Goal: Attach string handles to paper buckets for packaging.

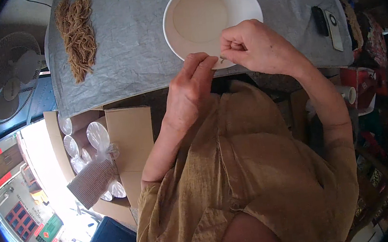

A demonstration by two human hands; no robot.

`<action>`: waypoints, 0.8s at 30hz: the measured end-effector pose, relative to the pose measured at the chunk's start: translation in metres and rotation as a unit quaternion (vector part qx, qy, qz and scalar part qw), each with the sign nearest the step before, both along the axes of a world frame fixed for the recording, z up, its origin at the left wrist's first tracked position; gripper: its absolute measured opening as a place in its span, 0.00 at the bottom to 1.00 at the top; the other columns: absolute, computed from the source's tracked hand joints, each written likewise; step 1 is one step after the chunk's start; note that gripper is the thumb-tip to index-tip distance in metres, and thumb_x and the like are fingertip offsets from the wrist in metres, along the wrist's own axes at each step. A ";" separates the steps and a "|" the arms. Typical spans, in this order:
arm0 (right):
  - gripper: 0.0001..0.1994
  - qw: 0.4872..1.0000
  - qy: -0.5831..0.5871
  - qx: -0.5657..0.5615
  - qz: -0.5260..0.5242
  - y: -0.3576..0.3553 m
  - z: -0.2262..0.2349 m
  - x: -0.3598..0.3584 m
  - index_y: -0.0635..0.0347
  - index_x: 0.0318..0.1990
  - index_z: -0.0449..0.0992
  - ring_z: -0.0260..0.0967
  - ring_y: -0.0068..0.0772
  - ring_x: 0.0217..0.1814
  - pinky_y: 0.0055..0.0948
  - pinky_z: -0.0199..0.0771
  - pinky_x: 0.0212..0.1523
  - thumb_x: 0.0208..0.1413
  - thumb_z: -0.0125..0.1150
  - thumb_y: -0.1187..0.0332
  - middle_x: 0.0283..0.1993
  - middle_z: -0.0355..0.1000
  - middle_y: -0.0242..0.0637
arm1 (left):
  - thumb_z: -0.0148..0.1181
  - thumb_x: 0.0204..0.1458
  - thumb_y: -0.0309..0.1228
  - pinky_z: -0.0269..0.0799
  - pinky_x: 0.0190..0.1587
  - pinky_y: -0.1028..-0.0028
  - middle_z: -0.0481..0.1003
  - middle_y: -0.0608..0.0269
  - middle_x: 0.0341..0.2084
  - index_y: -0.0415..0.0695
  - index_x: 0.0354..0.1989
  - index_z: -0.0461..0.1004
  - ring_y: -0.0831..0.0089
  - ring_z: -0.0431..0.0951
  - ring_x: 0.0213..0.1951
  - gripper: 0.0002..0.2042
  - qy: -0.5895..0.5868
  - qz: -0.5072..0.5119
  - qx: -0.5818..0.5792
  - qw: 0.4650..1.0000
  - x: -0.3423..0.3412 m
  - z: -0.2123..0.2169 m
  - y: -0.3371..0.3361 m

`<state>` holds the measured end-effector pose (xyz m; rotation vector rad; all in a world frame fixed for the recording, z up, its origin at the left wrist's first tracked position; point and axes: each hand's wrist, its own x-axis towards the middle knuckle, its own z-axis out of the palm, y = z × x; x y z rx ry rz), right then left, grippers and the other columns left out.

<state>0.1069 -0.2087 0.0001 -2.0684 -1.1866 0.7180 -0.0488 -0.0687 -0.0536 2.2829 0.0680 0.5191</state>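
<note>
Over the near rim of a white tub [244, 7], both hands meet with their fingertips close together. My left hand [189, 86] is closed in a pinch, thumb and fingers pressed together just left of a small dark-greenish bit [221, 60]. My right hand [262, 50] pinches from the other side, its fingers curled and its tips at that same bit. The bit is too small to name. Inside the tub the round bottom looks pale and cream-coloured. A bundle of brown twisted strands [76, 36] lies at the far left of the table.
A grey cloth [125, 48] covers the table. At its right lie a black object [319, 20] and a flat white device [334, 30]. Left of my body, a cardboard box [132, 141] holds stacks wrapped in clear plastic. A fan [10, 88] stands at the far left.
</note>
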 end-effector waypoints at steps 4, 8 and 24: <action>0.05 1.000 0.004 -0.001 -0.007 0.003 0.002 -0.002 0.68 0.29 0.73 0.61 0.20 0.21 0.27 0.64 0.24 0.54 0.61 0.76 0.18 0.67 0.36 | 0.61 0.48 0.16 0.77 0.41 0.65 0.76 0.55 0.40 0.41 0.43 0.78 0.57 0.79 0.40 0.14 0.000 -0.010 -0.004 1.000 0.001 0.000 0.002; 0.06 0.999 -0.008 -0.029 -0.015 0.006 0.006 -0.002 0.67 0.27 0.76 0.75 0.46 0.26 0.40 0.73 0.31 0.50 0.60 0.72 0.24 0.74 0.49 | 0.60 0.48 0.16 0.77 0.41 0.65 0.76 0.55 0.39 0.41 0.42 0.77 0.56 0.79 0.40 0.13 0.002 -0.014 -0.010 1.000 0.002 0.004 0.002; 0.08 0.999 -0.017 -0.026 -0.031 0.010 0.007 -0.001 0.65 0.28 0.78 0.76 0.48 0.28 0.40 0.74 0.32 0.50 0.61 0.69 0.25 0.75 0.49 | 0.57 0.46 0.17 0.79 0.32 0.63 0.74 0.63 0.39 0.47 0.42 0.78 0.59 0.81 0.33 0.15 0.010 -0.023 0.031 0.999 0.005 0.001 0.005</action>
